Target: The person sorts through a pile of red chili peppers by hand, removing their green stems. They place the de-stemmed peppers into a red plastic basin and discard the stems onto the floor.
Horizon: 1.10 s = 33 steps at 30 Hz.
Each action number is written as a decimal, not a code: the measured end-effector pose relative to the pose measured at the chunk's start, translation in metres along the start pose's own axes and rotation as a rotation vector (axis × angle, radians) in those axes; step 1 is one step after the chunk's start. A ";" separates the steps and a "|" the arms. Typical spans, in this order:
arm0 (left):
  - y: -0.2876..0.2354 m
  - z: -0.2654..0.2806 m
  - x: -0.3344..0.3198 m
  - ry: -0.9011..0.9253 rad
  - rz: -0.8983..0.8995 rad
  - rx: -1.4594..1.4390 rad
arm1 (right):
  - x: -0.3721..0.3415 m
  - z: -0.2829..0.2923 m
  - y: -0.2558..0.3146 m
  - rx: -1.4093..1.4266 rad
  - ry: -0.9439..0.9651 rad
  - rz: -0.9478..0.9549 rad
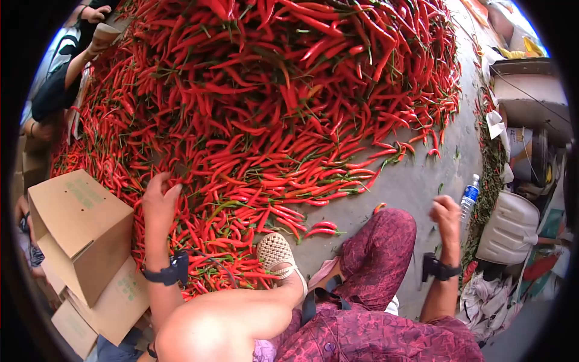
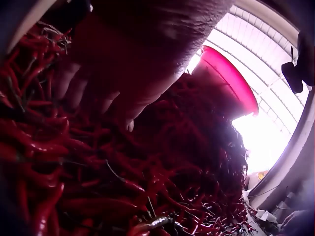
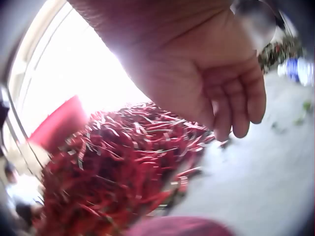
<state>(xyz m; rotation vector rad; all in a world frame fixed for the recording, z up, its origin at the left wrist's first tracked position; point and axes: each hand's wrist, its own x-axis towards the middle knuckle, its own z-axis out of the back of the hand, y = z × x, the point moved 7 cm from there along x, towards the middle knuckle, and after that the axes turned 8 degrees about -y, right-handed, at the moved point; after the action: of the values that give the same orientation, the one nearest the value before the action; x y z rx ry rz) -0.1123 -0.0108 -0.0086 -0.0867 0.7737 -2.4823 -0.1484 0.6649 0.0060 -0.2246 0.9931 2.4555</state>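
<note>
Cream woven shoe [image 1: 272, 250] touches the chillies [image 1: 283, 175] and could crush some if it shifts. Left hand [image 1: 160, 199], fingers loose, is at them beside the box [image 1: 108, 256]; right hand [image 1: 445, 212], loosely curled, empty, hangs over floor [image 1: 431, 175]. Beyond, the heap [image 1: 271, 72] could slide if its base is disturbed.

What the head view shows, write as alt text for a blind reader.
A big heap of red chili peppers lies on a grey floor before a person, left hand at the peppers, right hand over the floor. Cardboard boxes are at left, a plastic bottle at right.
</note>
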 end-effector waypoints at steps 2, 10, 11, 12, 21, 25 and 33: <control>-0.011 -0.025 0.010 0.077 0.040 -0.281 | -0.016 -0.072 0.040 0.221 0.138 -0.145; -0.102 -0.076 -0.025 0.187 -0.569 0.075 | -0.041 -0.240 0.154 0.100 0.275 0.536; -0.094 -0.075 -0.025 0.203 -0.549 0.077 | -0.046 -0.244 0.169 0.012 0.224 0.691; -0.086 -0.075 -0.026 0.221 -0.531 0.081 | -0.047 -0.248 0.175 -0.038 0.217 0.722; -0.053 -0.044 0.003 0.358 0.083 -0.211 | -0.063 -0.248 0.134 -0.163 0.261 0.600; -0.056 -0.040 0.031 0.123 -0.136 -0.093 | -0.073 -0.226 0.140 -0.228 0.177 0.742; -0.003 -0.090 0.038 0.370 0.273 -0.377 | -0.021 -0.157 0.055 0.085 -0.101 -0.105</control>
<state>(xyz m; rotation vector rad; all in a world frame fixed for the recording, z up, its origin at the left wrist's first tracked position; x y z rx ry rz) -0.1655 0.0177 -0.0856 0.3304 1.3077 -2.0914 -0.1611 0.5146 -0.0676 -0.1204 1.0135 2.3005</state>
